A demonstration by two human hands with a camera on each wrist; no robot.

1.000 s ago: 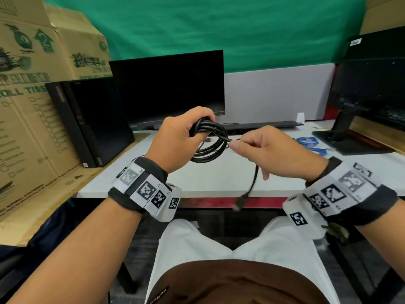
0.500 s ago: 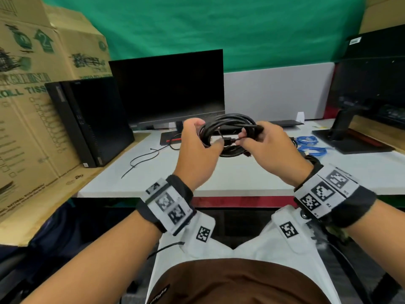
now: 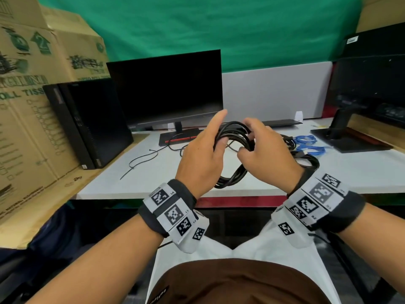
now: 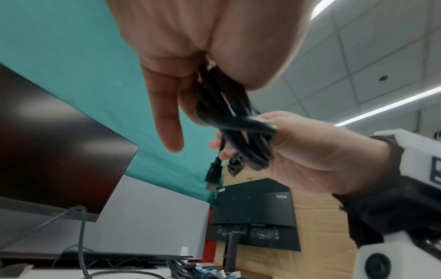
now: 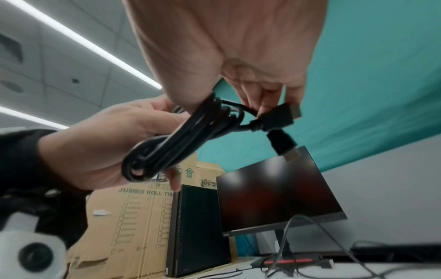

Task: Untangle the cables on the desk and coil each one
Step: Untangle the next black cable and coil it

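Note:
I hold a black cable (image 3: 235,133) wound into a coil above the white desk (image 3: 166,189), near its front edge. My left hand (image 3: 215,137) grips the coil's left side with the thumb on it and the index finger sticking up. My right hand (image 3: 255,139) grips the right side. In the right wrist view its fingertips (image 5: 262,107) pinch the cable just behind one plug (image 5: 279,117), and the second plug (image 5: 284,145) hangs below. The coil (image 5: 181,139) lies across my left palm. The left wrist view shows the bundle (image 4: 238,120) running from my left hand into my right.
A blue cable (image 3: 306,145) and another black cable (image 3: 310,161) lie on the desk behind my right hand. A thin black cable (image 3: 140,161) trails at the left. A monitor (image 3: 166,88), a PC tower (image 3: 87,123), cardboard boxes (image 3: 32,102) and a second monitor (image 3: 368,84) ring the desk.
The loose end that hung from my right hand a second ago is now drawn up against the coil. Both hands have closed in on it, and my left index finger has straightened.

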